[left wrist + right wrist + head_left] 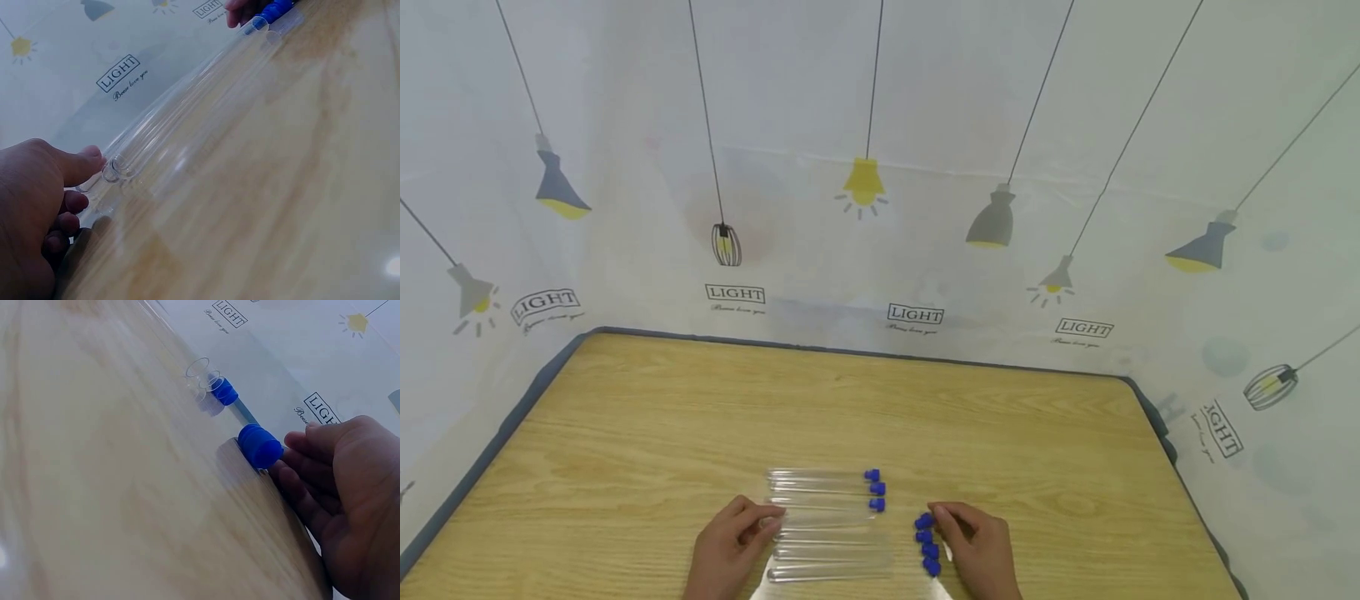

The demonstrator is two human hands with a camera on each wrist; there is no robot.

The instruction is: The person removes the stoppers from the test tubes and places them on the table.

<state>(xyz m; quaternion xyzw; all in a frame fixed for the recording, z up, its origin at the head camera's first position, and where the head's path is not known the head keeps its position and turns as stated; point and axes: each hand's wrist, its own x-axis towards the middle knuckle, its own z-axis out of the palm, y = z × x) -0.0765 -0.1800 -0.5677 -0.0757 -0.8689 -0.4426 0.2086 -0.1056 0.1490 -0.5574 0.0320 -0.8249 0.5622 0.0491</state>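
Note:
Several clear test tubes [831, 573] lie side by side on the table, rounded ends to the left. Blue stoppers [877, 488] sit in the right ends of the three farthest tubes; the nearer ones have bare mouths. My left hand [730, 546] pinches the rounded end of a middle tube between thumb and index finger. Right of the tubes, several loose blue stoppers [931, 551] stand in a row. My right hand [981, 546] has thumb and index fingertips at the farthest stopper [923, 521], pinching it. In the right wrist view, the nearest stopper [259, 447] partly hides those fingertips.
The wood-grain table [700, 400] has a dark edge along its back and sides. A white curtain [812, 250] printed with lamps and the word LIGHT surrounds it. Bright reflections lie on the tabletop near the hands.

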